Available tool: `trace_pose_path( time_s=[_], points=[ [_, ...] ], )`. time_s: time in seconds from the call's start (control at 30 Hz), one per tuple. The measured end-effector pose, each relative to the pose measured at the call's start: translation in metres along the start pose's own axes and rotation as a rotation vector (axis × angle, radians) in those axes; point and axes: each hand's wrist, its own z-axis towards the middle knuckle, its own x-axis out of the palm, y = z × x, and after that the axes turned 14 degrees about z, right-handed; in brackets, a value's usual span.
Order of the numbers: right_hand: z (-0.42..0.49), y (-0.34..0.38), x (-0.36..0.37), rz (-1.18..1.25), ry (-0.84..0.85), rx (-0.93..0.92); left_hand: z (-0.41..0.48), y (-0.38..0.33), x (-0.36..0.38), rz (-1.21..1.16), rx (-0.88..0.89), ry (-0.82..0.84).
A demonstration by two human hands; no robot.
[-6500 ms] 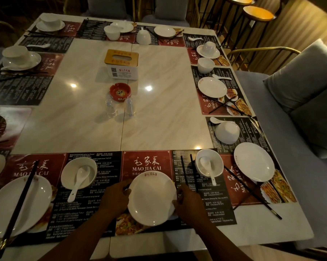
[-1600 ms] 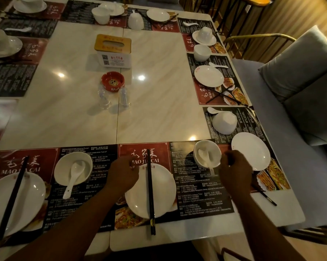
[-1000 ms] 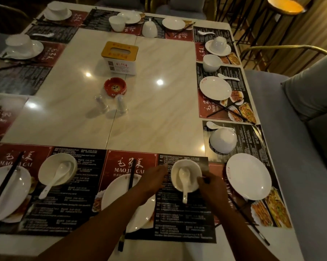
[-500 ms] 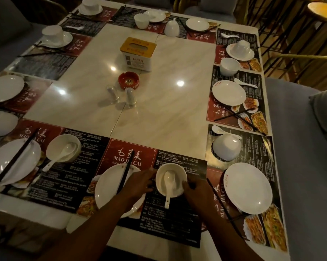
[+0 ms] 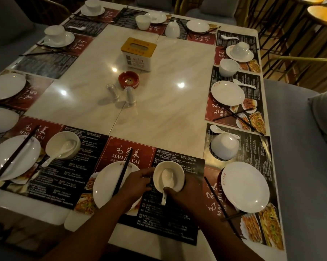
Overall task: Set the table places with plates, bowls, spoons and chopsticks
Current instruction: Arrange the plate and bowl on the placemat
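1. Both hands are on the bowl [image 5: 158, 178], which stands on the mat [image 5: 119, 151] at the middle of the table's [image 5: 158, 113] near edge, just right of the plate [image 5: 106, 187]
2. The left hand [image 5: 138, 182] lies over the plate's right rim, with curled fingers holding the bowl's left wall; the right hand [image 5: 187, 193] cups the right side, thumb at the near rim beside the spoon [image 5: 167, 176] handle
3. The spoon lies in the bowl, its handle sticking out toward the near edge; the chopsticks [image 5: 123, 170] lie across the plate
4. I'd judge this place nearly finished, with only the bowl to be squared up
5. The near-left place looks done the same way: left plate [image 5: 12, 159] with sticks across it, left bowl [image 5: 55, 146] with a spoon inside
6. Plenty is left: at the near right corner the corner plate [image 5: 243, 187] has loose sticks [image 5: 221, 206] crossed beside it, and the upturned bowl [image 5: 224, 146] has a spoon lying just beside it; along the other edges bowls sit upturned or on plates
7. The mat's red panel reads "MAO JIA CAI" in white under Chinese characters; the black panel's fine print is too small for me, and the tissue box [image 5: 139, 53] carries red marks I can't read
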Motion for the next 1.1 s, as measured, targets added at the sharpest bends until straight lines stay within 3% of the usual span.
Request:
trace_pose_path(
  time_s=[0.33, 0.7, 0.9, 1.0, 1.1],
  points=[
    [-0.002, -0.001, -0.003, 0.07, 0.044, 0.067, 0.006, -0.003, -0.012, 0.058, -0.001, 0.091],
    [0.002, -0.01, -0.013, 0.227, 0.024, 0.298, 0.017, -0.011, -0.031, 0.08, -0.014, 0.25],
    [-0.005, 0.009, -0.034, 0.252, -0.016, 0.287, 0.023, -0.025, -0.034, 0.171, 0.04, 0.095],
    [-0.011, 0.002, -0.068, 0.179, -0.132, 0.27, 0.033, -0.046, -0.026, 0.354, 0.185, -0.072],
    [-0.021, -0.01, -0.114, 0.085, -0.263, 0.253, 0.041, -0.067, -0.004, 0.474, 0.308, -0.089]
  ],
)
